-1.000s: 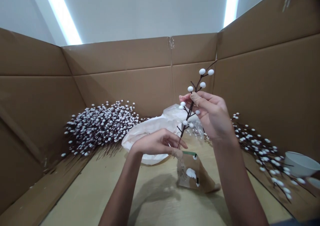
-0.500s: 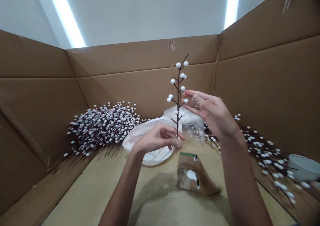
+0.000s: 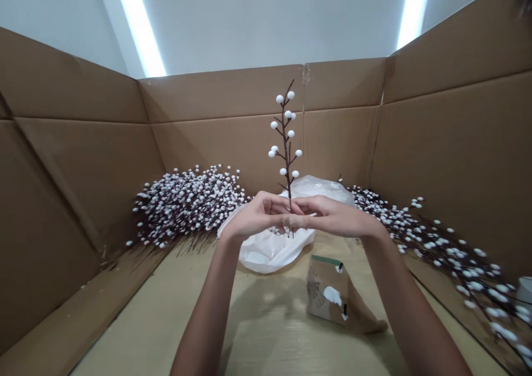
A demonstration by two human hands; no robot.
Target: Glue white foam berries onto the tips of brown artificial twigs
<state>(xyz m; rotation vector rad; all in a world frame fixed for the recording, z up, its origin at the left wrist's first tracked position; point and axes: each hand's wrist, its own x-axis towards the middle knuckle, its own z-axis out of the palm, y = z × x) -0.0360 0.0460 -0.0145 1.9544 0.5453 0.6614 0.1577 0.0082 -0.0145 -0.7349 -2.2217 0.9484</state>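
Note:
An artificial berry stem [image 3: 286, 143], dark brown with white berries on short twigs, stands upright in front of me. My left hand [image 3: 260, 216] pinches its lower end between thumb and fingers. From the other side my right hand [image 3: 336, 215] meets it, its fingertips closed on the same low part of the stem. The two hands' fingertips touch and partly hide the stem there. Behind and below them lies a white plastic bag [image 3: 270, 254] with some white berries in it. A brown cardboard piece [image 3: 326, 293] with a green edge and a white glue-like blob sits below my right hand.
A big pile of berry stems [image 3: 187, 204] lies at the left. More berry stems [image 3: 440, 248] spread along the right side. Cardboard walls [image 3: 233, 143] enclose the yellowish table [image 3: 166, 320] at the back and sides. Part of a white container [image 3: 524, 291] shows at the right edge.
My right hand has come down from beside the upper berries to the stem's lower end, meeting my left hand. The view has swung slightly left.

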